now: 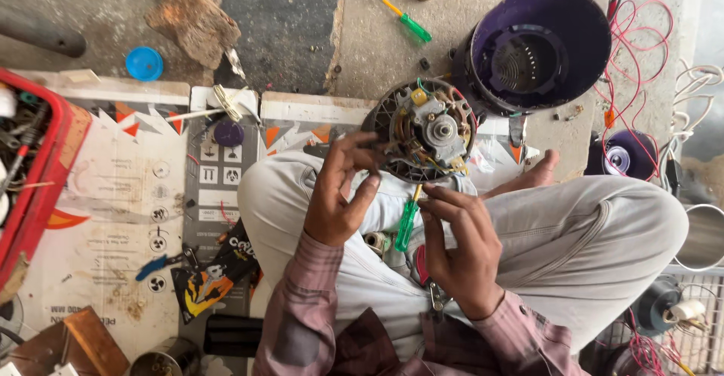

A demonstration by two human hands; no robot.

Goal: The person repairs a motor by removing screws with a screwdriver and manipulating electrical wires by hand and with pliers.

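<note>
Left hand grips motor; right hand pinches green screwdriver; purple housing holds coil

Dull metal motor, glossy translucent green plastic screwdriver handle, shiny purple plastic housing, rough concrete floor

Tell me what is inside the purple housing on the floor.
Inside the purple housing sits a dark ring-shaped insert with a ribbed grille at its centre. The floor beneath and the housing's near inner wall are hidden.
</note>
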